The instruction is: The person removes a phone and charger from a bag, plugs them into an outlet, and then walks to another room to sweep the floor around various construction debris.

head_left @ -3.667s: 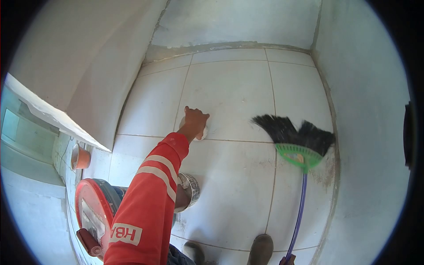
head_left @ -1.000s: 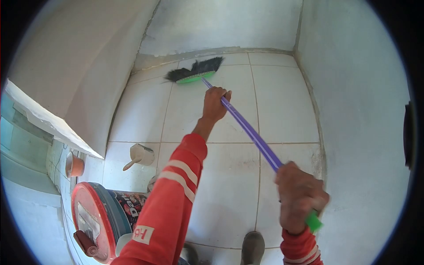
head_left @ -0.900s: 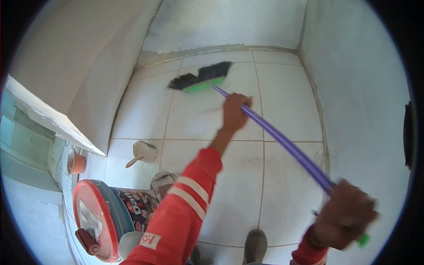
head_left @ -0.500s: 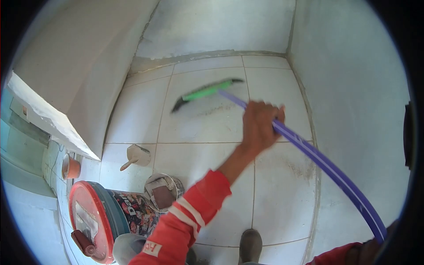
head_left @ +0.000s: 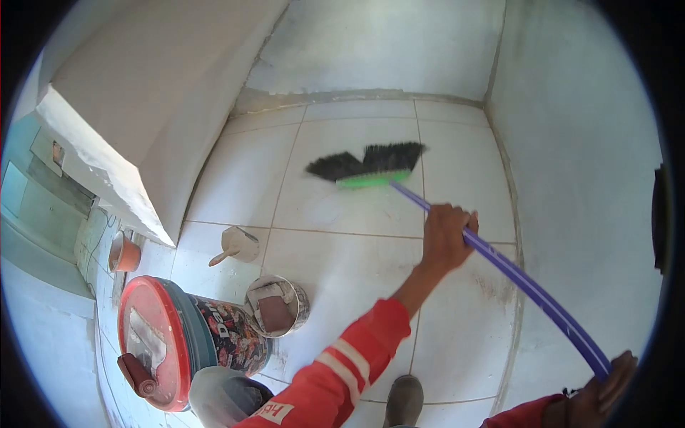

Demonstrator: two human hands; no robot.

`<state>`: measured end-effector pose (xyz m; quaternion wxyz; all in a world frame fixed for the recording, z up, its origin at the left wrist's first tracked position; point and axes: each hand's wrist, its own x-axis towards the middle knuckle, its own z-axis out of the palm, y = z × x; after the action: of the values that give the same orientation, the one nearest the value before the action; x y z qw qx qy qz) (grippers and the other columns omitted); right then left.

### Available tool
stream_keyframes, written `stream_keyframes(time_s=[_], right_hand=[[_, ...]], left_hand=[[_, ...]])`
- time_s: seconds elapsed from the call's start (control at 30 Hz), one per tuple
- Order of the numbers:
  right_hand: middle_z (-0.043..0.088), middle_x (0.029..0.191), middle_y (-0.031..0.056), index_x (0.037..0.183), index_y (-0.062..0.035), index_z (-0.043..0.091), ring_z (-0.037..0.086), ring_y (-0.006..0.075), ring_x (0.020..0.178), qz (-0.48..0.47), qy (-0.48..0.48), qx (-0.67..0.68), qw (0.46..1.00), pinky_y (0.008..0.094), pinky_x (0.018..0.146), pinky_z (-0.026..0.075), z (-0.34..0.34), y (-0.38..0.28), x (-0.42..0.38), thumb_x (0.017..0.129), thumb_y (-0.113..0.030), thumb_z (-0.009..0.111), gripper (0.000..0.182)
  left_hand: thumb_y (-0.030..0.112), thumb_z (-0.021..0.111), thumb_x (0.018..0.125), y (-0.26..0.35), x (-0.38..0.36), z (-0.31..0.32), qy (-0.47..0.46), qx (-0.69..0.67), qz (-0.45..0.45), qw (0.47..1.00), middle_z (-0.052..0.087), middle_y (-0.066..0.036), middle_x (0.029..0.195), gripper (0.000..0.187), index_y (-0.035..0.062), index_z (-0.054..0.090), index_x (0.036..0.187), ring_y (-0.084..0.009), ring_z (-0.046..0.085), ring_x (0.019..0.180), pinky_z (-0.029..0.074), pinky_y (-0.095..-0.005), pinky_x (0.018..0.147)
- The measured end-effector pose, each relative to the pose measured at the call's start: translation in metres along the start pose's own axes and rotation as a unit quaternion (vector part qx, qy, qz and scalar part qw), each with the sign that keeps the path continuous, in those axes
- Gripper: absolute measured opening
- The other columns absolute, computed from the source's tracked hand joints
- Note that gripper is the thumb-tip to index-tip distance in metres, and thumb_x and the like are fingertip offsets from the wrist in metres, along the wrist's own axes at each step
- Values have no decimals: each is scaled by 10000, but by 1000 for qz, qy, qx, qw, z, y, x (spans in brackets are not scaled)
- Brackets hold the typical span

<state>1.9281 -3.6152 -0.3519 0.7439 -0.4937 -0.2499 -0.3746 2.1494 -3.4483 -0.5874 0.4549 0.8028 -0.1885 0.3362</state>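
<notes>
A broom with a purple handle (head_left: 531, 282) slants across the view. Its green head (head_left: 373, 179) rests low over the white floor tiles, and the black bristles (head_left: 394, 156) fan out toward the far wall, slightly blurred. My left hand (head_left: 448, 237), in a red sleeve with pale stripes, is closed around the lower half of the handle. At the lower right, my right hand (head_left: 606, 385) grips the handle's upper end; some of its fingers are hidden by the dark edge of the view.
Left of my legs stands a large paint bucket (head_left: 232, 335) with a red lid (head_left: 143, 303), a trowel and a brown roll on top. Beside it are a small bucket (head_left: 303, 303) holding tools, a scoop (head_left: 241, 245) and an orange pot (head_left: 127, 255). Walls enclose the far and right sides.
The broom head has come nearer and rightward, and its bristles now spread away from me instead of being hidden under the head. Both hands stay on the handle. The view has shifted slightly.
</notes>
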Motion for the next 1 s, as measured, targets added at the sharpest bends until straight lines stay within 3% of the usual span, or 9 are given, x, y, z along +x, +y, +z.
stream_keyframes(time_s=[0.2,0.4,0.53,0.6,0.73,0.77,0.83,0.93,1.0], right_hand=[[361,508,-68,655,-175,377,384,68,426,-75,-79,100,989,245,417,331,24,13,-12,1021,-478,451,481],[546,693,68,683,-71,463,548,197,633,118,-145,-64,980,344,613,485,53,151,-76,966,-196,523,315],[595,773,137,790,15,550,596,346,757,140,-121,48,982,437,717,523,98,274,-114,884,-1,596,106],[535,685,126,724,9,478,541,285,634,84,-129,64,986,431,635,491,104,268,-102,918,-5,584,221],[402,573,14,739,-110,328,356,167,505,113,-106,58,986,372,537,361,72,214,-75,1055,-267,425,367],[368,579,0,941,-60,382,333,149,516,98,-74,77,989,368,549,340,63,194,-63,1055,-261,393,231],[299,592,-28,1345,40,492,286,113,540,65,-12,111,992,360,572,298,44,155,-39,1053,-248,330,440],[530,670,34,1395,114,421,478,185,603,29,115,-5,993,425,786,500,-5,60,-13,1056,-148,296,446],[390,542,-28,929,-69,390,354,100,442,35,-7,40,999,304,517,393,-14,-1,27,1075,-324,341,298]], left_hand=[[53,656,818,-10,28,-56,30,-28,53,998,521,-49,566,310,124,486,569,-293,522,578,375,-398,646],[59,714,811,-185,97,-140,115,192,155,962,572,-85,646,244,78,529,653,-335,580,671,408,-452,690],[75,734,830,-289,59,-183,-65,241,-15,968,550,-185,674,284,3,501,685,-419,579,691,464,-473,617],[72,729,832,-288,41,-179,-86,233,-69,966,539,-197,672,284,2,498,681,-417,582,688,465,-461,614],[-1,699,812,-246,21,-136,69,164,33,983,508,-126,562,325,45,478,579,-305,516,529,401,-382,532],[-22,695,794,-217,20,-122,85,158,35,983,496,-102,533,323,60,480,568,-277,512,516,384,-383,521],[17,671,807,-171,10,-90,118,107,25,987,508,-75,526,317,90,495,555,-274,524,525,383,-380,539],[39,653,820,-69,-11,-57,148,50,12,988,549,-48,595,243,136,535,632,-267,536,564,387,-389,581],[28,659,817,3,-21,-56,87,69,-38,993,483,-78,561,320,107,450,589,-293,482,533,359,-408,565]])
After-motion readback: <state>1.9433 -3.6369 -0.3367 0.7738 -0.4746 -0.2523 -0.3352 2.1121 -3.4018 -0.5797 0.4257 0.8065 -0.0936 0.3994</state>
